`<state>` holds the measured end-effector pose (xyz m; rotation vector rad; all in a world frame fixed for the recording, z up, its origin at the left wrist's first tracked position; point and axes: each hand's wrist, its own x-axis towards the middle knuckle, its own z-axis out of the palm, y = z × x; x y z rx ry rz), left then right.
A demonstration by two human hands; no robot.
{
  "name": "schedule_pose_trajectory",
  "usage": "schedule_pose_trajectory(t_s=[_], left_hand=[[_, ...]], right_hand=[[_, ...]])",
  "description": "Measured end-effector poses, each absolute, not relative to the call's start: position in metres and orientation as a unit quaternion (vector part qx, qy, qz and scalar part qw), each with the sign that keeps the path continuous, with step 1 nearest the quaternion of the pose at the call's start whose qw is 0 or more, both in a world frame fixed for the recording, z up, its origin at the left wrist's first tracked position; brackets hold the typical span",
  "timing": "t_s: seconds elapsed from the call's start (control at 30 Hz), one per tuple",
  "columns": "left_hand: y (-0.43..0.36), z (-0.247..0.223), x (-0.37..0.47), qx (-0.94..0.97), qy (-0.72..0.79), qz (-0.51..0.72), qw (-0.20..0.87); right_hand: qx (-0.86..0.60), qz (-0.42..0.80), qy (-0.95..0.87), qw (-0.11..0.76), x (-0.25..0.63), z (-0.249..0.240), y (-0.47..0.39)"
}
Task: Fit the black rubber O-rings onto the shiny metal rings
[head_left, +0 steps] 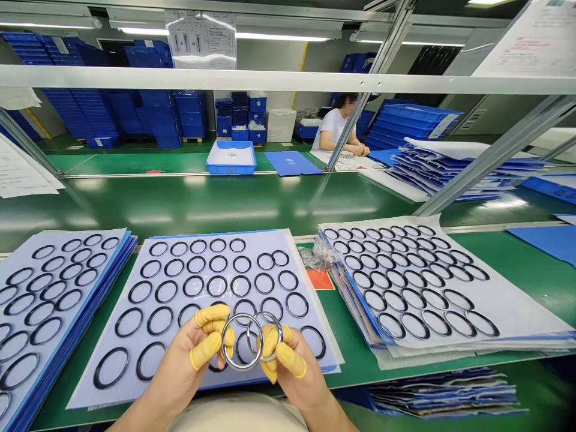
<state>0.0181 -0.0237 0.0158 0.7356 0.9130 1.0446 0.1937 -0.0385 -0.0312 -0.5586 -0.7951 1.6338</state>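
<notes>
My left hand, with yellow finger covers, pinches a shiny metal ring at its left edge. In my right hand, also in yellow finger covers, is a second shiny ring. The two rings overlap between my hands, held above a sheet that bears rows of dark rings. Below my hands, parts of some dark rings are hidden. A pair of dark rings overlaps near the sheet's upper right.
Stacked sheets with dark rings lie at the left and right. A crumpled clear plastic piece sits between stacks. Metal rails cross above. Across the green bench, a person works beside blue trays.
</notes>
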Motion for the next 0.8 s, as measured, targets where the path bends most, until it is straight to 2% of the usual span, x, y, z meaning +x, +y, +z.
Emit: schedule_pose_trajectory(t_s=[0.47, 0.63, 0.7, 0.77, 0.8], left_hand=[[-0.027, -0.01, 0.009, 0.394, 0.385, 0.507, 0.663], [-0.021, -0.017, 0.014, 0.516, 0.375, 0.433, 0.637], [-0.002, -0.017, 0.018, 0.645, 0.389, 0.351, 0.556], [0.031, -0.015, 0.02, 0.784, 0.409, 0.246, 0.397], [0.052, -0.014, 0.022, 0.809, 0.411, 0.223, 0.358]], right_hand=[[-0.251, 0.688, -0.35, 0.584, 0.197, -0.041, -0.038], [-0.238, 0.704, -0.361, 0.564, 0.197, -0.045, -0.039], [-0.229, 0.709, -0.36, 0.562, 0.198, -0.047, -0.039], [-0.226, 0.712, -0.344, 0.569, 0.199, -0.048, -0.04], [-0.23, 0.712, -0.333, 0.574, 0.2, -0.048, -0.041]])
